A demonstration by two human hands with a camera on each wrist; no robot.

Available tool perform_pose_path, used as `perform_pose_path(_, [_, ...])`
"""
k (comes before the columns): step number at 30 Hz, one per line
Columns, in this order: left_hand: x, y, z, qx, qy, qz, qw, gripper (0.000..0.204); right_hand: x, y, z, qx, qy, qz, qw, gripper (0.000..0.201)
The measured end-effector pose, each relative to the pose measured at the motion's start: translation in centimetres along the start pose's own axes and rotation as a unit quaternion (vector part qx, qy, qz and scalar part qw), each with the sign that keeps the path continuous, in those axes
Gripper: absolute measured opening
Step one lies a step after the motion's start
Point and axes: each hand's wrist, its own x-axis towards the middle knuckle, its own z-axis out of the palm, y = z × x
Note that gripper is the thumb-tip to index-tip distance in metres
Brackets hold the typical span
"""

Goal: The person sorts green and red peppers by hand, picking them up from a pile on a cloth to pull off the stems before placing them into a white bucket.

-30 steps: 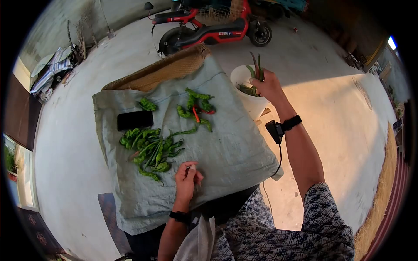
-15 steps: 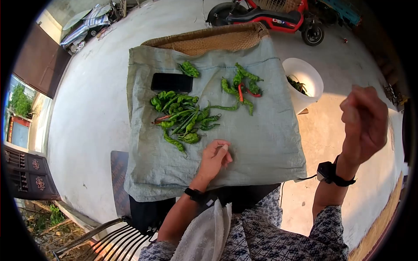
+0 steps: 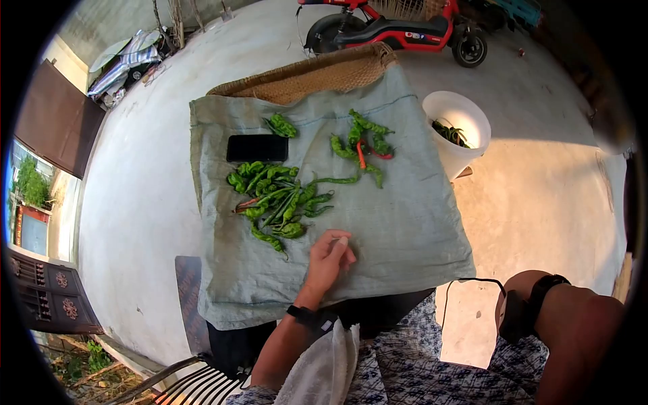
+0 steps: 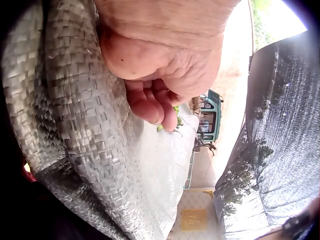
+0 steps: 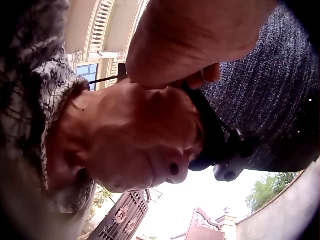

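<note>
Two hands: left hand (image 3: 329, 255) resting on grey woven sack (image 3: 405, 223), fingers (image 4: 150, 102) loosely curled, grasping nothing, just beside pile of green peppers (image 3: 277, 199). Right hand (image 5: 185, 40) raised by the face, fingers mostly hidden, state impossible to tell. Black phone (image 3: 257, 148) above the pile; white bucket (image 3: 459, 125) off the sack's right edge.

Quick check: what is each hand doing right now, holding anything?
Left hand: fingers curled, rests on the grey woven sack beside the green peppers; whether it pinches anything cannot be told.
Right hand: raised by the head; open or closed cannot be told.
</note>
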Motion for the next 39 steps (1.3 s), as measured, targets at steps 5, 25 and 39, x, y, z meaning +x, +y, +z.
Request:
perform_pose_path(5, [0.1, 0.0, -0.2, 0.003, -0.003, -0.004, 1.000, 0.018, 0.5, -0.7, 0.0, 0.012, 0.002, -0.007, 1.000, 0.026])
perform_pose_path(25, [0.2, -0.3, -0.6, -0.018, -0.021, -0.013, 1.000, 0.022, 1.6, -1.7, 0.5, 0.056, 0.008, -0.018, 0.998, 0.021])
perform_pose_path(39, [0.3, 0.2, -0.4, -0.019, -0.010, -0.008, 1.000, 0.019, 1.4, -2.5, 0.6, 0.052, 0.002, -0.003, 0.999, 0.018])
